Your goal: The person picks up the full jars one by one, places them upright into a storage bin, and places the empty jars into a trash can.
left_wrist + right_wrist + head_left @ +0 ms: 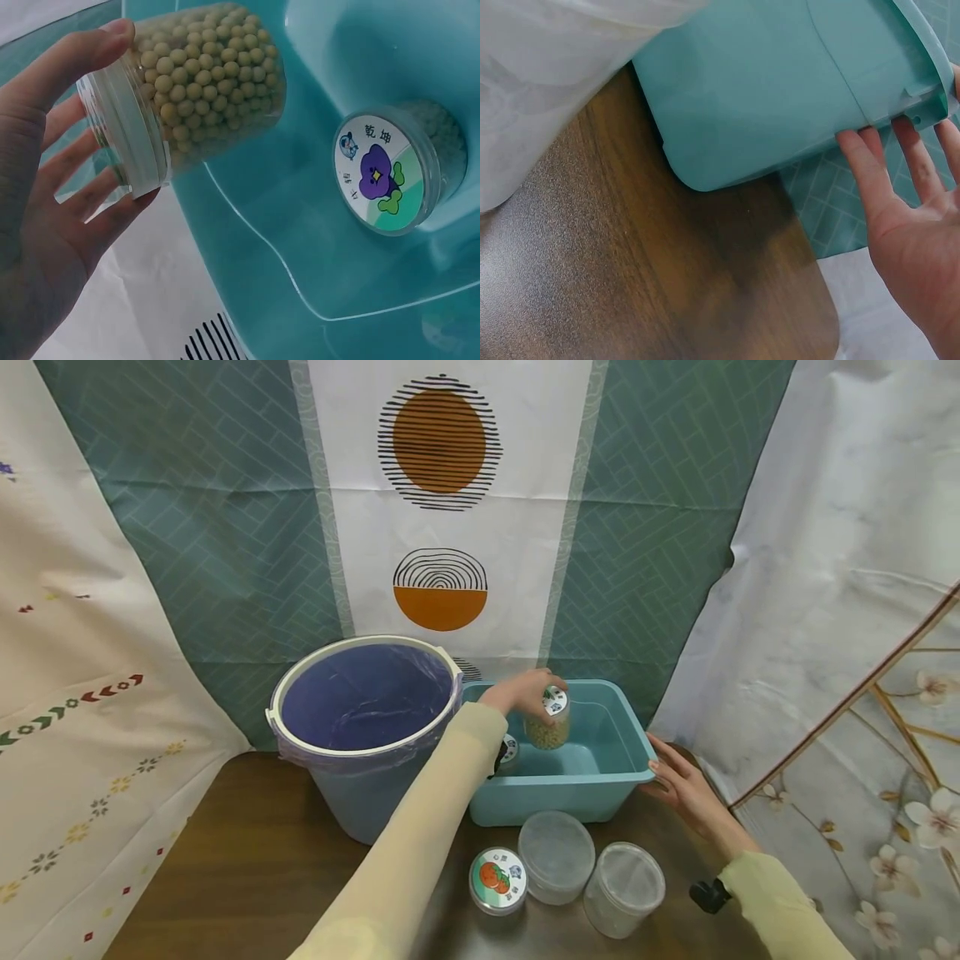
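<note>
- Head view: a jar of yellow beans [547,727] is gripped by its lid in the left hand [517,691], held over the teal tub [600,793].
- Tub's wall at 3 o'clock is touched by the right hand [686,785], fingers straight.
- A purple-labelled jar [397,172] lies inside the tub, at 9 o'clock of the beans.

Dark wooden table [247,868]; teal patterned curtain [225,527] behind; floral white cloths at sides.

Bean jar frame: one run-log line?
left hand: grips bean jar over teal bin | right hand: flat on bin side
</note>
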### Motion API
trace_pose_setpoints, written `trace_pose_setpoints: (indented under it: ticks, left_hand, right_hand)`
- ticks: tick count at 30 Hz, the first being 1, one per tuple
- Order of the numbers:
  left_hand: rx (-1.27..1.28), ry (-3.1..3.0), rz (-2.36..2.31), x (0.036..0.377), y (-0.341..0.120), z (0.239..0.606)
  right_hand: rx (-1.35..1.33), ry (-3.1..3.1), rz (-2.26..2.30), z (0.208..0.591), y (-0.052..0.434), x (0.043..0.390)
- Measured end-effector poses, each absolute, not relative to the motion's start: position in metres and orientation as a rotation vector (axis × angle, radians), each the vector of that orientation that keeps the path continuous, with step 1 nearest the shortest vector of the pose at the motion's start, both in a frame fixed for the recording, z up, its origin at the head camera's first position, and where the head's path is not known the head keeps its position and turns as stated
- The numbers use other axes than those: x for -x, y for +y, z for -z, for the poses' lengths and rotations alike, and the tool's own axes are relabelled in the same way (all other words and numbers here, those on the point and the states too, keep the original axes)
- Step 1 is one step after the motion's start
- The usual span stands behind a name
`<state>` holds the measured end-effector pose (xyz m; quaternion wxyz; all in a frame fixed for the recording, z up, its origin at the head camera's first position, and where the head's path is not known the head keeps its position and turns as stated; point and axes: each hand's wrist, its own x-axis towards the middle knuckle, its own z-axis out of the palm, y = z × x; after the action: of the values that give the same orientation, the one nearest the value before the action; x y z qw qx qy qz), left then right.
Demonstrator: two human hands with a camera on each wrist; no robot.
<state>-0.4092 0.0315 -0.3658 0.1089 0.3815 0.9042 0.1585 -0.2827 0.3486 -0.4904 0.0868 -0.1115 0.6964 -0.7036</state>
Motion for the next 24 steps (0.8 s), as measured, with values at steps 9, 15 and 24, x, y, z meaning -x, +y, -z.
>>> trace_pose_setpoints:
  ticks: [9,15,24]
  left_hand:
    - [-1.146,2.668,-0.511,0.4091,0.0319,0.3685]
    - [-1.124,2.634,-0.497,0.4071,0.0316,0.3677]
    - [-1.153,2.601,-0.469,0.4074,0.0324,0.3732]
  right_hand:
    - [0.308,2.094,2.073,0.4875,0.3468,0.2823]
    - [0.320,2.089,2.071,0.4859,0.3450,0.2845]
    - [0.306,2.102,2.080,0.4882,0.3457,0.2824]
